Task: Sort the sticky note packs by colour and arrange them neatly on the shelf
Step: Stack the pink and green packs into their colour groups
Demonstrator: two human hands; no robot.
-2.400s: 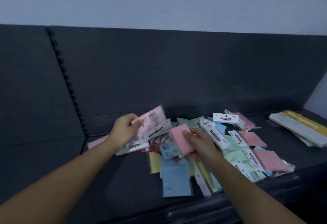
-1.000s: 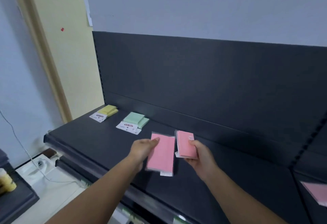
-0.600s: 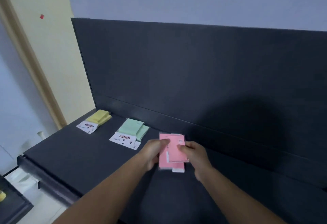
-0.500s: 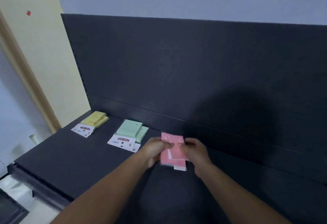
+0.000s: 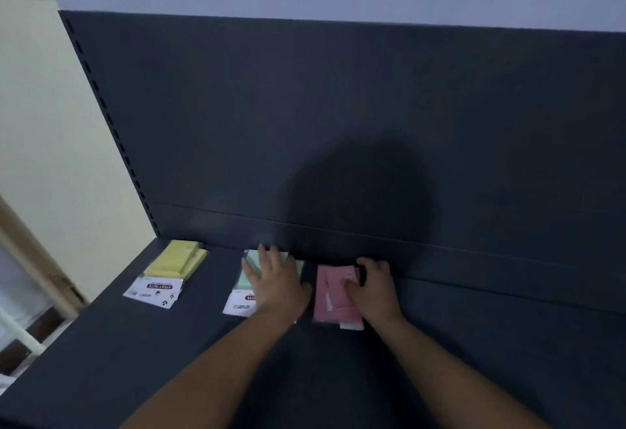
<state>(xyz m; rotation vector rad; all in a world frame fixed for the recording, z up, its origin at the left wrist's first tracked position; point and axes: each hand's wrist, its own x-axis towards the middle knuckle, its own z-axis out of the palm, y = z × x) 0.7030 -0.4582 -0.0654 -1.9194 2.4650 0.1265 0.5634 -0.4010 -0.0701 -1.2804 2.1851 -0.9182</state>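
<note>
Because each colour gets its own pile, the right hand (image 5: pixel 372 289) curls thumb and fingers round the pink packs (image 5: pixel 327 296), squaring them against the shelf's (image 5: pixel 474 344) back edge, while the left hand (image 5: pixel 274 281) lies flat, fingers wide, on the green packs (image 5: pixel 241 305) alongside. The yellow packs (image 5: pixel 176 262) sit nearest the back-left corner. Three piles, each seemingly two packs, though pink is partly hidden.

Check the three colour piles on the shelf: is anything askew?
Nothing looks damaged. The yellow packs sit fanned, the lower one jutting out to the right. The pink packs under the right hand are not squared: a white card pokes out at the near end.
</note>
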